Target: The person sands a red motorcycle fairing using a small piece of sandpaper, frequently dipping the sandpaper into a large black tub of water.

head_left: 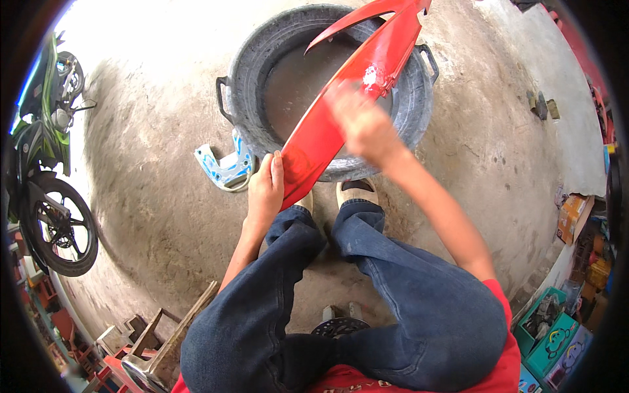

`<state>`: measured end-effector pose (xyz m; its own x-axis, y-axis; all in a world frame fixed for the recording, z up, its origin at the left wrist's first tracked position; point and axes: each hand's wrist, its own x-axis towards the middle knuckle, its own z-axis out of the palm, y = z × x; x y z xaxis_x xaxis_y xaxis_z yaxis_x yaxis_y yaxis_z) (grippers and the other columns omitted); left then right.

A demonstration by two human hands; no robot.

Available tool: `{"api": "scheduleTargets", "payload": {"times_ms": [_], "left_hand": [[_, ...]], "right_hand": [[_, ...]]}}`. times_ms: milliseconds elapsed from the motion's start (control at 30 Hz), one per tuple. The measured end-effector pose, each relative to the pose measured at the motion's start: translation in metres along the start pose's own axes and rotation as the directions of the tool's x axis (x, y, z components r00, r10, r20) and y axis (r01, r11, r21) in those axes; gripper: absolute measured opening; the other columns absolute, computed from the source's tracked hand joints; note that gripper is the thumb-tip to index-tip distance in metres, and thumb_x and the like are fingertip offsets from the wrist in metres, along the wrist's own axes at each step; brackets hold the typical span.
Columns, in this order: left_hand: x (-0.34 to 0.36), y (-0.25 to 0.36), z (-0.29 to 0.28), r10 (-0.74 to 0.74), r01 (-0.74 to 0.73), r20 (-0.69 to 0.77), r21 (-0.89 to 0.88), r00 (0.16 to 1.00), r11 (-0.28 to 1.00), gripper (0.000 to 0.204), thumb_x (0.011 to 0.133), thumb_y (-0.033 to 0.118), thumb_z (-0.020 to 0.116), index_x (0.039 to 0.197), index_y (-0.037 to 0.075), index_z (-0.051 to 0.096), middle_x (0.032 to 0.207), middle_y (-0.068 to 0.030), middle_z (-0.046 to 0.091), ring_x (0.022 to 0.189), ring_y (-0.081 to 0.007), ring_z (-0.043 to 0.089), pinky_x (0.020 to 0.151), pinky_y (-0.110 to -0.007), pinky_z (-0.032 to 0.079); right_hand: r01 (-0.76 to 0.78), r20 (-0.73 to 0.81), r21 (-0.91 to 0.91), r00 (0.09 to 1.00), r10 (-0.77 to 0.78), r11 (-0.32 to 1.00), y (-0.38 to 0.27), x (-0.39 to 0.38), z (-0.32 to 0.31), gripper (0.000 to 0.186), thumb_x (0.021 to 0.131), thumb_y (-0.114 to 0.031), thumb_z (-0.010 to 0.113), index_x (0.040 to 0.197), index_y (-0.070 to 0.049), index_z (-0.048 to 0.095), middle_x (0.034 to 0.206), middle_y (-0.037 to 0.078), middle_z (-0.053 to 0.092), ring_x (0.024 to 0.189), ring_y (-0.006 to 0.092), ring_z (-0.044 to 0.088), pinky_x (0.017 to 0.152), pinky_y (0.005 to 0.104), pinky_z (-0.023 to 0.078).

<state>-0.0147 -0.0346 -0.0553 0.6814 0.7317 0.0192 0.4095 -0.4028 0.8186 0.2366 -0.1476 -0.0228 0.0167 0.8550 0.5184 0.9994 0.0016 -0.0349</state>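
Note:
A long glossy red plastic body panel (311, 141), like a motorcycle fairing, slants over a wide dark basin (246, 59) of murky water. My left hand (265, 187) grips its near lower end, thumb on top. Against the middle of the panel's upper face presses my right hand (367, 124), curled and blurred by motion. Whatever lies under its fingers is hidden. The panel's far end forks into a curved pointed arm (357, 19) above the basin's far rim. Wet shine shows on the red surface beyond my right hand.
A blue-and-white curved plastic part (226, 167) lies on the concrete floor left of the basin. A motorcycle (56, 196) stands at far left. Near left is a wooden frame (167, 347); near right, green boxes (550, 340) and a carton (574, 218). My shoes (357, 190) touch the basin's near side.

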Motion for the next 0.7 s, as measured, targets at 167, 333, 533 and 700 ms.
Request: {"api": "scheduleTargets", "payload": {"times_ms": [167,333,533,700], "left_hand": [[0.000,0.001,0.000,0.033,-0.034,-0.044,-0.014,0.998,0.999,0.033,0.114,0.030,0.046,0.101,0.003,0.059,0.077,-0.0274,0.061,0.074,-0.0495,0.063,0.062,-0.052,0.044],[0.002,-0.001,0.007,0.002,-0.003,-0.011,-0.032,1.000,0.999,0.033,0.114,0.030,0.047,0.102,0.002,0.060,0.077,-0.0276,0.061,0.073,-0.0493,0.062,0.062,-0.052,0.045],[-0.004,-0.002,-0.011,0.006,-0.006,-0.044,0.002,0.999,1.000,0.033,0.114,0.030,0.046,0.103,0.002,0.060,0.076,-0.0276,0.060,0.073,-0.0495,0.062,0.063,-0.052,0.045],[0.002,-0.002,0.004,-0.009,0.009,0.002,-0.016,1.000,1.000,0.033,0.114,0.031,0.046,0.104,0.003,0.060,0.076,-0.0278,0.060,0.074,-0.0502,0.062,0.063,-0.053,0.045]], "right_hand": [[-0.011,-0.013,-0.020,1.000,0.011,1.000,-0.006,0.002,0.006,0.048,0.096,-0.011,0.054,0.139,0.009,0.061,0.143,0.027,0.063,0.139,0.0376,0.057,0.120,0.0460,0.043],[0.023,0.063,0.055,0.998,-0.027,0.998,-0.016,-0.002,0.003,0.047,0.099,-0.014,0.055,0.141,0.006,0.061,0.140,0.024,0.066,0.138,0.0351,0.059,0.119,0.0470,0.044],[0.016,0.017,0.067,1.000,-0.017,0.998,-0.044,0.001,0.010,0.050,0.097,-0.014,0.052,0.142,0.007,0.060,0.147,0.025,0.061,0.141,0.0354,0.056,0.122,0.0499,0.040],[-0.050,0.029,0.002,0.998,0.050,0.999,-0.006,0.000,0.001,0.049,0.097,-0.010,0.052,0.142,0.006,0.059,0.145,0.027,0.061,0.137,0.0354,0.059,0.120,0.0474,0.043]]}}
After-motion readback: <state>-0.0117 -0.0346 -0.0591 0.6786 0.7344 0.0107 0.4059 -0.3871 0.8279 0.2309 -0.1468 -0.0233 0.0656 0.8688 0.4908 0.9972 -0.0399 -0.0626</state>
